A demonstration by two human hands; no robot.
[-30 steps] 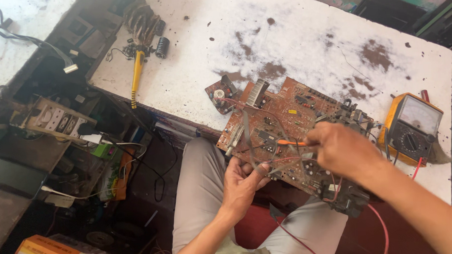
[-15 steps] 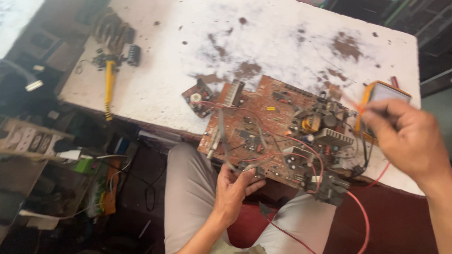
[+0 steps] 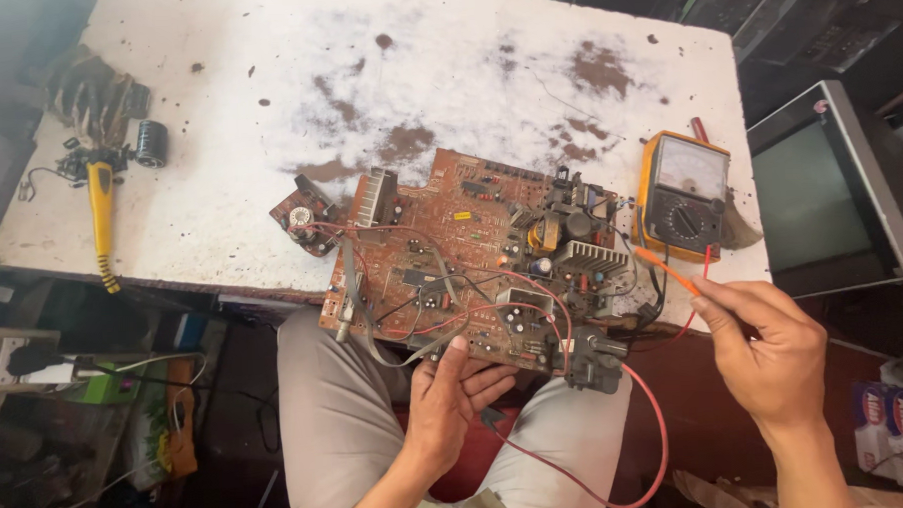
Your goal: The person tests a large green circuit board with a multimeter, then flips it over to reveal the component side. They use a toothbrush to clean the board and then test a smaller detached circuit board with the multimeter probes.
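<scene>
At table edge, brown circuit board (image 3: 462, 254) (crowded, wired), left hand (image 3: 452, 399) fingers gripping it, right hand (image 3: 770, 348) fingers pinching orange probe (image 3: 664, 271)

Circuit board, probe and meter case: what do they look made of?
Circuit board: likely phenolic laminate, matte reddish-brown, with metal finned heat sinks on top. Probe in the right hand: orange plastic, smooth, judging by its even colour. Meter case: yellow-orange housing, probably plastic or rubber, with a clear window. The left hand supports the board's edge.

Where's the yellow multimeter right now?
In the head view the yellow multimeter lies on the white table near its right edge, just right of the circuit board and above the right hand holding an orange probe.
</scene>
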